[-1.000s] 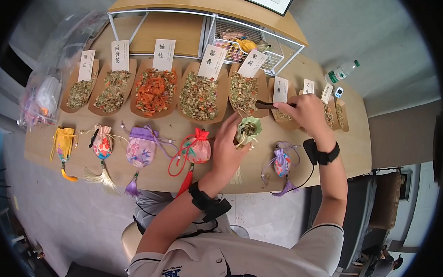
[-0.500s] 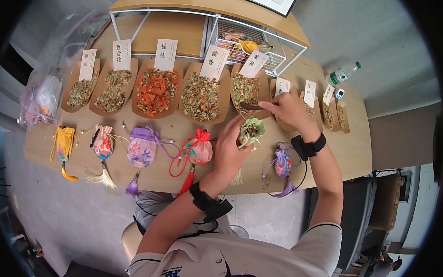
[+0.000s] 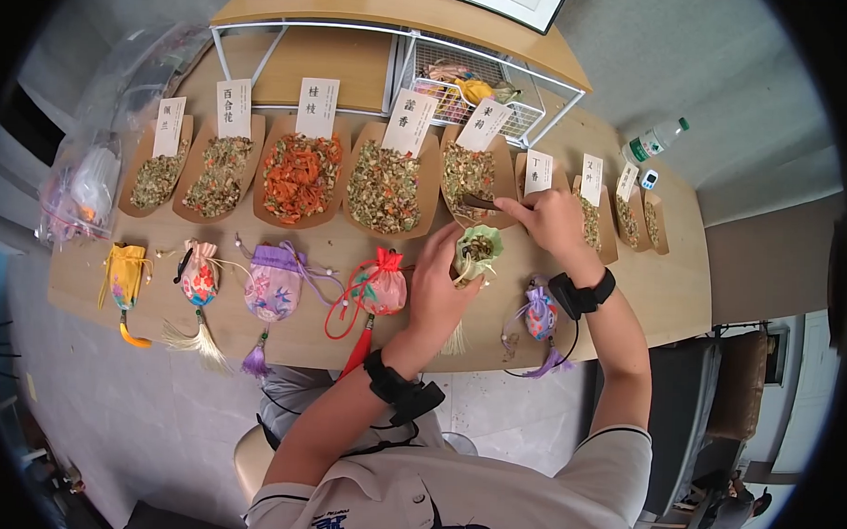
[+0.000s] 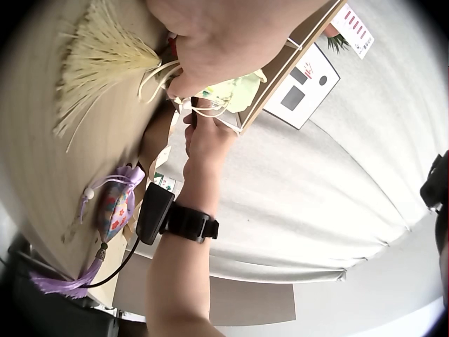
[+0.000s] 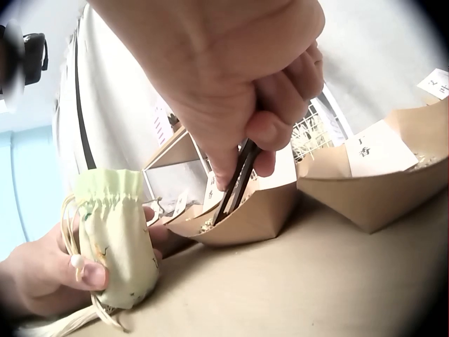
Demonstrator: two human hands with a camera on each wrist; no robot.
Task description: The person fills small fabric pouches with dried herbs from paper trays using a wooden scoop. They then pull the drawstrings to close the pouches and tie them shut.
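My left hand [image 3: 435, 288] grips a pale green drawstring pouch [image 5: 116, 242] upright, fingers and thumb round its sides. In the head view the pouch's mouth gapes upward, with dried herbs [image 3: 480, 247] inside. A cream tassel [image 4: 105, 67] hangs from it. My right hand [image 3: 551, 220] pinches a slim dark brown scoop [image 3: 479, 202] between thumb and fingers. The scoop's tip reaches into a brown paper tray of dried herbs [image 3: 468, 173], just beyond the pouch. In the right wrist view the scoop slants down over that tray's rim [image 5: 231, 237]; its tip is hidden there.
Several labelled herb trays line the back, one with orange shreds [image 3: 301, 176]. Along the front lie filled pouches, including a red one [image 3: 381, 286] and a small purple one [image 3: 539, 315]. Behind stand a wire basket [image 3: 527, 114], a shelf [image 3: 358, 15] and a bottle [image 3: 656, 140].
My right hand with the scoop has moved left, from near the smaller trays at right to the herb tray beyond the pouch. My left hand keeps the pouch nearly in place.
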